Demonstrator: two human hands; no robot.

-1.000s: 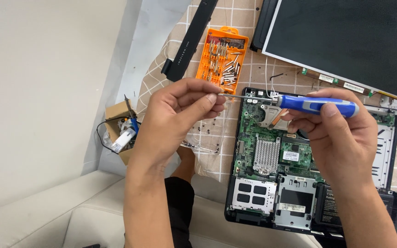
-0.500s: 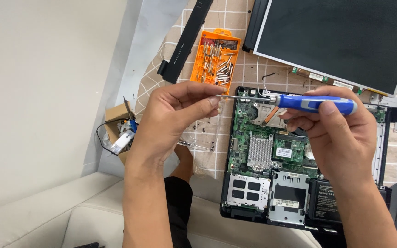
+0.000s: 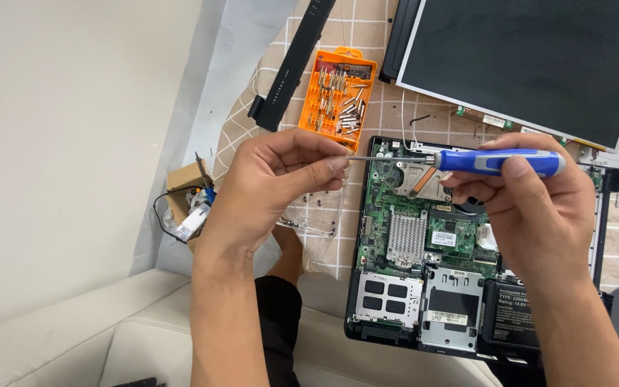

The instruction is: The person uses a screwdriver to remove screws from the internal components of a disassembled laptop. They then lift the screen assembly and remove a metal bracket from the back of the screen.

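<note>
Fingers of my left hand pinched the bit end of the screwdriver, whose blue handle my right hand gripped level above the opened laptop base. Against half a second earlier the grip matched and only the view had shifted, so I judged bit-fitting unfinished. Fingertips hid the bit; the orange bit case lay beyond.
</note>
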